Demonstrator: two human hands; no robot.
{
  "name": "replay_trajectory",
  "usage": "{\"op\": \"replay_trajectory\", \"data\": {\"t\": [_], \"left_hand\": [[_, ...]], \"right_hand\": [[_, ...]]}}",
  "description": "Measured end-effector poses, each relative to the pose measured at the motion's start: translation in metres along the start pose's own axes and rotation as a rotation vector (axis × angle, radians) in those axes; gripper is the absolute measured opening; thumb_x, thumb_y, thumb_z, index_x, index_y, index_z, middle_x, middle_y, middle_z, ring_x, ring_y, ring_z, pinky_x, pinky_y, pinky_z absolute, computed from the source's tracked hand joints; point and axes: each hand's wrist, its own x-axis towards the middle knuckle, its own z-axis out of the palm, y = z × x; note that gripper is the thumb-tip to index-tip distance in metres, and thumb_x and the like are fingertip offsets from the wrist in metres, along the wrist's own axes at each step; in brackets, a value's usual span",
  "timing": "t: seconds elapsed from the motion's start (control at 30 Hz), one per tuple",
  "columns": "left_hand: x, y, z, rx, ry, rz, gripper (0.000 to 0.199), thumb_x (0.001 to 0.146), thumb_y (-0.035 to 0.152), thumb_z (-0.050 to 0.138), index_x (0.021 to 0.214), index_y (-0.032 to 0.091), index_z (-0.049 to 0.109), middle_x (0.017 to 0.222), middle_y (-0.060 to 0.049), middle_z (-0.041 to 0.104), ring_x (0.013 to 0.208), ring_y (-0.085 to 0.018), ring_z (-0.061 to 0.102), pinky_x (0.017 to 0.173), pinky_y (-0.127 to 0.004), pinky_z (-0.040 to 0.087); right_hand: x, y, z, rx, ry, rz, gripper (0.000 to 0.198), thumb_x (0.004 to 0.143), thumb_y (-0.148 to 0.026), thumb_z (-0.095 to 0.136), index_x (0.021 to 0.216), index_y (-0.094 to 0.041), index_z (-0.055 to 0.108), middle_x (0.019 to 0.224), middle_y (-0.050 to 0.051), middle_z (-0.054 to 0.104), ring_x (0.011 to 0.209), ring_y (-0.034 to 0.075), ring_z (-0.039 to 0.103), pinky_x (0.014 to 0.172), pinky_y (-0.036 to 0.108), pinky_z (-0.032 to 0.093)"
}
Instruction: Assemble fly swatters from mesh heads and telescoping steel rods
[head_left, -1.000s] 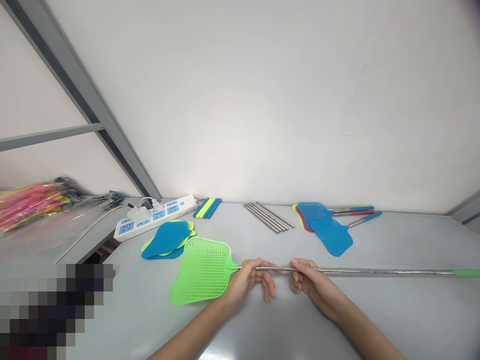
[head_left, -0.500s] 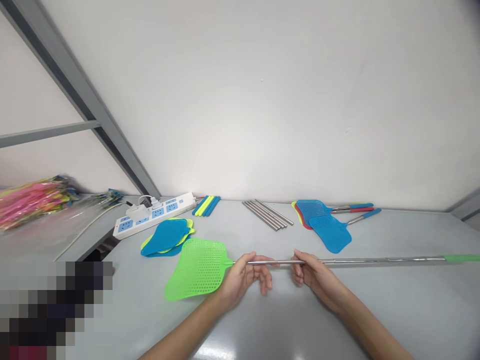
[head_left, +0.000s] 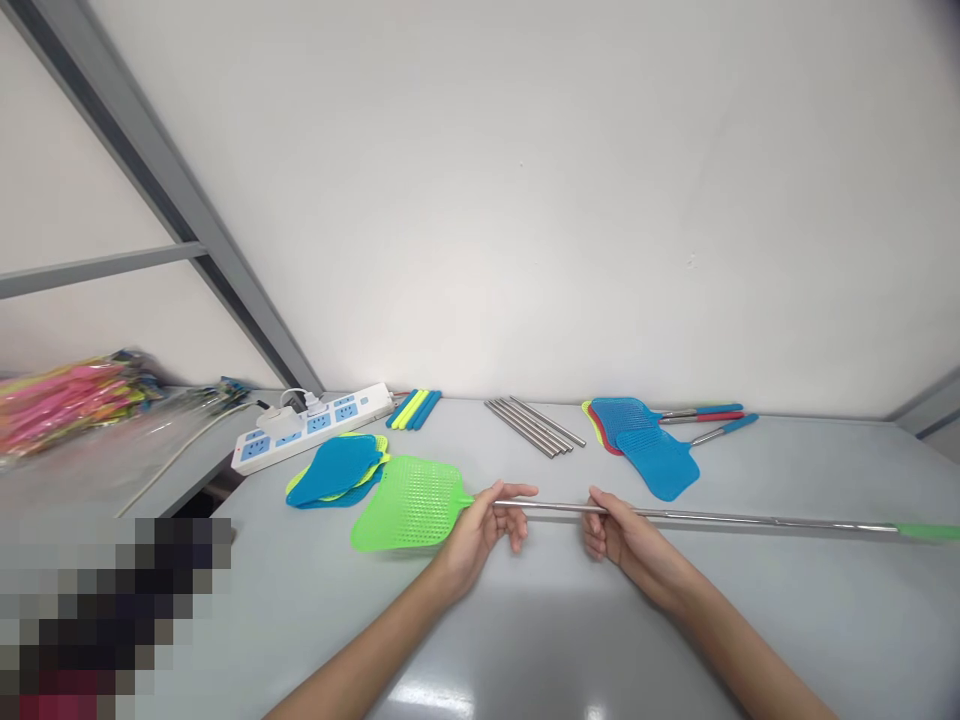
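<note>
A long fly swatter with a green perforated head lies across both hands, its thin metal telescopic rod drawn out to a green grip at the right edge. My left hand pinches the rod just beside the head, thumb on top and the other fingers loosely curled. Farther along, my right hand closes round the rod between thumb and fingers. Behind the green head rests a pile of blue and yellow swatter heads. Several metal rods lie side by side beyond the hands.
A white power strip with plugs stands at back left, near blue and yellow grips. Swatters with blue, red and yellow heads lie at back right. Bagged colourful items sit far left. A wall rises behind the table.
The green swatter head has moved slightly right and up, and its rod now slopes down to the right. My left hand has shifted a little left, closer to the head.
</note>
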Motion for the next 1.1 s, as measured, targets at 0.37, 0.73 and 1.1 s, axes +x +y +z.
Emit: {"op": "replay_trajectory", "data": {"t": [0.37,0.73,1.1], "left_hand": [[0.005,-0.001,0.001,-0.107,0.163,0.18,0.042,0.08,0.044,0.036,0.084,0.01,0.06,0.05,0.0,0.049,0.045,-0.011,0.045,0.047,-0.023,0.035],[0.011,-0.005,-0.009,-0.095,0.322,0.266,0.028,0.078,0.04,0.045,0.08,0.015,0.058,0.047,0.006,0.04,0.042,-0.006,0.038,0.046,-0.02,0.032],[0.011,-0.004,-0.009,-0.066,0.301,0.251,0.026,0.075,0.04,0.049,0.076,0.015,0.056,0.045,0.005,0.045,0.041,-0.007,0.041,0.045,-0.02,0.033]], "right_hand": [[0.003,-0.004,-0.003,0.107,0.026,0.036,0.035,0.078,-0.041,0.045,0.053,-0.017,0.048,0.054,-0.002,0.033,0.049,0.01,0.032,0.049,0.027,0.026],[0.003,-0.005,-0.007,0.124,0.009,0.033,0.029,0.077,-0.035,0.047,0.054,-0.017,0.048,0.055,-0.002,0.034,0.049,0.01,0.033,0.05,0.027,0.027],[0.0,-0.007,-0.005,0.055,-0.032,0.004,0.032,0.078,-0.036,0.043,0.051,-0.018,0.043,0.054,-0.002,0.031,0.05,0.011,0.032,0.052,0.028,0.028]]}}
